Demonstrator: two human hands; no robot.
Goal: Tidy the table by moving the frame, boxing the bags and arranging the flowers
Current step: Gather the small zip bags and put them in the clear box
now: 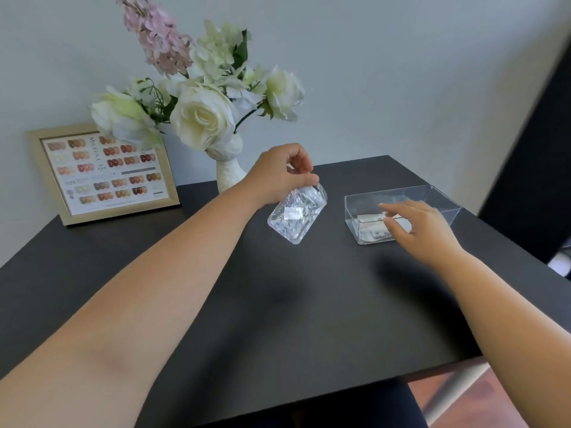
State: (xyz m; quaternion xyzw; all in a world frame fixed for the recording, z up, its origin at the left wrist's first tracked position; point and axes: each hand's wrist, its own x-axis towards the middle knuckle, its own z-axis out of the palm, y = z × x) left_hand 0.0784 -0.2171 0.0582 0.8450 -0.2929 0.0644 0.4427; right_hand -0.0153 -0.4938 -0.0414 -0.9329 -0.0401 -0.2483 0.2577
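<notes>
While the left hand (279, 174) is pinching the top edge of a clear plastic bag (296, 213) between thumb and curled fingers, the bag is hanging down and to the right of that hand, tilted, its lower corner lifted off the dark table (278, 304). A small white label is showing through the crinkled plastic. The right hand (417, 230) is hovering with its fingers spread and loosely extended, gripping nothing; it is blurred, and its fingertips are reaching over the near wall of the clear box (445, 202), which is sitting just beyond and partly under that hand. Inside the box, beneath the right fingertips, flat packets (372, 231) with white and reddish markings are lying on the bottom; whether the fingers are touching them cannot be told. The bag is sitting between the two hands, nearer the left, and well apart from the box's left wall. Just beyond the left hand, the white vase (227, 176) is standing upright, holding the flowers (200, 115), white and pale pink, which are rising above that hand. Far to the left of the left hand, the frame (102, 173) is leaning upright at the table's back edge, a colour chart showing in it.
</notes>
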